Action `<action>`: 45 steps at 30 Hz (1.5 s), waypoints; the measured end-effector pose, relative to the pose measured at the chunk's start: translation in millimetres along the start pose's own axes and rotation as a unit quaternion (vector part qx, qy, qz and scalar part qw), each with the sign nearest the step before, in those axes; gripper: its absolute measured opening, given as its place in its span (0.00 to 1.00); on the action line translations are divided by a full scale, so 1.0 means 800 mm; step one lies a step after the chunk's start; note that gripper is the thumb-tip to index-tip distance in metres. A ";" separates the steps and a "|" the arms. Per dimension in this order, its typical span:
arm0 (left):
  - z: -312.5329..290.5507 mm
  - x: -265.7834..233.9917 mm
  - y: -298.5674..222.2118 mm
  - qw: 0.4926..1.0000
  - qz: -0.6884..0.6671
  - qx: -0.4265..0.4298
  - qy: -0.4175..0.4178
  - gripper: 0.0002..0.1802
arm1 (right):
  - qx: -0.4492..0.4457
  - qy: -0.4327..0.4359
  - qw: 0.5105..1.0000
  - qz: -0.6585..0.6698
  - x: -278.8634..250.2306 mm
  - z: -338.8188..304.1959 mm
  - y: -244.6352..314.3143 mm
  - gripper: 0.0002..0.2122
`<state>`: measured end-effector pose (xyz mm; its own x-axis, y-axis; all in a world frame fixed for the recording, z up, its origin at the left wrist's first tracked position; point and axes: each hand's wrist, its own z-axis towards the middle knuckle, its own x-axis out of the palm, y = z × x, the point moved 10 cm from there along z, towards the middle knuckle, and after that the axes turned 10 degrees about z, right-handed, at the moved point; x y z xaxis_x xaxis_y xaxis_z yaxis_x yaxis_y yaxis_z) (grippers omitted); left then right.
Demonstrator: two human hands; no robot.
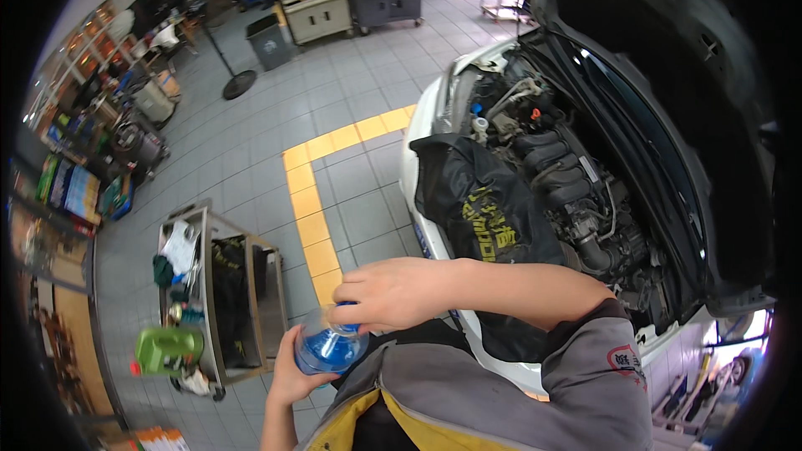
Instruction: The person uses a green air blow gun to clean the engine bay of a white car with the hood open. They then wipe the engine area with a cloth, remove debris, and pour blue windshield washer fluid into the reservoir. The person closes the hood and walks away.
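Note:
In front of my body is a clear plastic bottle with blue liquid in it. My left hand is wrapped round its side. My right hand reaches across from the right with its fingers closed over the bottle's top, where a bit of blue shows. Those fingers hide most of the neck and cap. To the right stands a white car with its hood raised and its engine exposed. A black fender cover with yellow lettering drapes over the car's front edge.
A metal cart stands at the left with papers on its top, and a green jug sits at its near side. Tool cabinets, a grey bin and a round-based stand are farther back. Yellow tiles line the grey floor.

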<state>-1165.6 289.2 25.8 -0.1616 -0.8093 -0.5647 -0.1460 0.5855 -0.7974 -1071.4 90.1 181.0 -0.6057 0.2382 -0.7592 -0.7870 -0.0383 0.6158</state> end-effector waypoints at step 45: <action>0.886 0.422 -0.202 0.890 0.214 0.072 0.395 0.61 | 0.709 -0.629 0.136 0.289 0.320 -0.524 -0.309 0.07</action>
<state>-505.1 -111.7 -186.9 -0.8173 -0.1942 -0.5425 0.2117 0.7745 -0.5962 -1081.2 -246.5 -253.7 0.6831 0.6043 -0.4100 0.7026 -0.3907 0.5947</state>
